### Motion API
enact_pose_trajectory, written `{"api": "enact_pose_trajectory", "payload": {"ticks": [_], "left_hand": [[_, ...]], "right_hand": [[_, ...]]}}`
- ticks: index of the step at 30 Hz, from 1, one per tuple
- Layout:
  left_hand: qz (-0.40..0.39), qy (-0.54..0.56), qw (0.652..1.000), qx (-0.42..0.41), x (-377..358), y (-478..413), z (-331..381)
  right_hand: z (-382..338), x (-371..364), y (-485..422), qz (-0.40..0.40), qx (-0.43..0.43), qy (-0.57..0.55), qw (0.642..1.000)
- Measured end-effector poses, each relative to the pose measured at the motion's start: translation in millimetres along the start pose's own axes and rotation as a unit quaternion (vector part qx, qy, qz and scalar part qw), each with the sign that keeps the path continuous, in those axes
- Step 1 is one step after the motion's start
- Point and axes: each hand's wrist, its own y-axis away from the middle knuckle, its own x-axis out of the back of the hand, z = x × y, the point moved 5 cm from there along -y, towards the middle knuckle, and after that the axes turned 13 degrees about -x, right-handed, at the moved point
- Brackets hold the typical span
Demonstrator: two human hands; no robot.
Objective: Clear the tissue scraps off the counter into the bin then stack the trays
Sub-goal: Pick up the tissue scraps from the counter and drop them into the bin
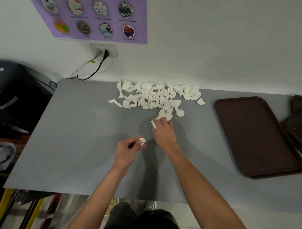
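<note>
My left grip (pixel 128 148) pinched a small tissue wad (pixel 142 141); my right grip (pixel 164 130) closed on scraps (pixel 156 97) heaped at the tabletop's (pixel 77 137) far edge. The brown tray (pixel 255 135) by the right edge held nothing.

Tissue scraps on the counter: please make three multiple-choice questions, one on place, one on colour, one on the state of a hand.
1. Where is the tissue pile?
A. by the wall
B. on the tray
C. on the floor

2. What colour is the nearest tray?
A. blue
B. dark brown
C. white

3. What is the left hand doing?
A. lying flat
B. pinching a balled tissue scrap
C. holding a tray

Answers: 1 A, the pile lies along the counter's back edge; 2 B, its surface shows brown; 3 B, the ball sits at its fingertips.
</note>
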Motion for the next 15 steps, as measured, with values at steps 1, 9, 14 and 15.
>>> {"api": "enact_pose_trajectory", "payload": {"ticks": [1, 9, 14, 15], "left_hand": [[0.003, 0.0, 1.0, 0.0, 1.4, 1.5, -1.0], [0.028, -0.003, 0.999, 0.03, 23.8, 13.8, -15.9], [0.034, 0.002, 0.998, 0.048, 37.5, 22.6, -23.2], [0.035, 0.0, 0.998, 0.048, 40.6, 24.6, -24.1]], "right_hand": [[2.0, -12.1, 5.2, -0.01, 0.012, 0.012, 1.0], [34.3, -41.9, 93.6, 0.032, 0.008, -0.055, 0.998], [39.2, -33.7, 89.1, 0.056, 0.034, -0.03, 0.997], [39.9, -33.8, 80.5, 0.056, 0.028, -0.025, 0.998]]}}
